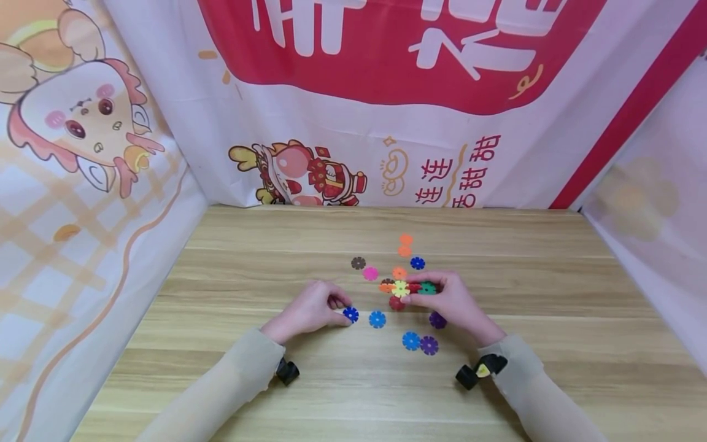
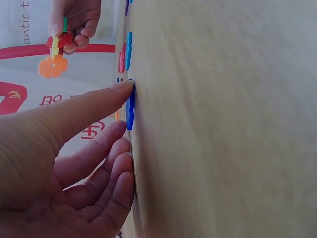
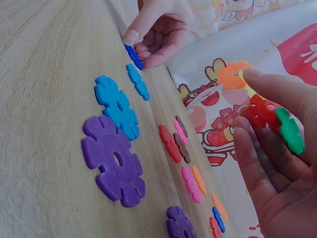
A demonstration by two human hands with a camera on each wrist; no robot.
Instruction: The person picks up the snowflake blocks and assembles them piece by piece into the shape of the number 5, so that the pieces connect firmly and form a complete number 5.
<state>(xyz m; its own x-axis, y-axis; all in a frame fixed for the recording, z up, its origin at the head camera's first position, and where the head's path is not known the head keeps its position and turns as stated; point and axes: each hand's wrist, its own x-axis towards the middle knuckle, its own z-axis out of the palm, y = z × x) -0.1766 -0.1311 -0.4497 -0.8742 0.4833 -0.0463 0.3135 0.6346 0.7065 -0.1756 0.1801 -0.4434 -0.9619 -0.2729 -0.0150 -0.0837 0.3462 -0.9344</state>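
Note:
My left hand (image 1: pixel 312 309) is low over the table, thumb and index finger pinching a dark blue snowflake disc (image 1: pixel 350 315) by its edges. In the left wrist view that disc (image 2: pixel 130 111) lies close along the tabletop. Raised above the table, my right hand (image 1: pixel 454 302) grips a short chain of interlocked snowflake discs between thumb and fingers. The chain runs from an orange disc (image 3: pixel 233 75) through a yellow disc (image 1: pixel 400 289) and a red disc (image 3: pixel 263 112) to a green disc (image 3: pixel 290 132). The thumb partly covers the yellow disc in the right wrist view.
Between the hands lies a light blue disc (image 1: pixel 377 319). Nearer me are another light blue disc (image 1: pixel 411 341) and a purple disc (image 1: pixel 429 345). Brown (image 1: pixel 358 263), pink (image 1: pixel 370 274) and orange discs (image 1: pixel 405 240) lie farther back. Printed cloth (image 1: pixel 309 116) walls the table's far edge.

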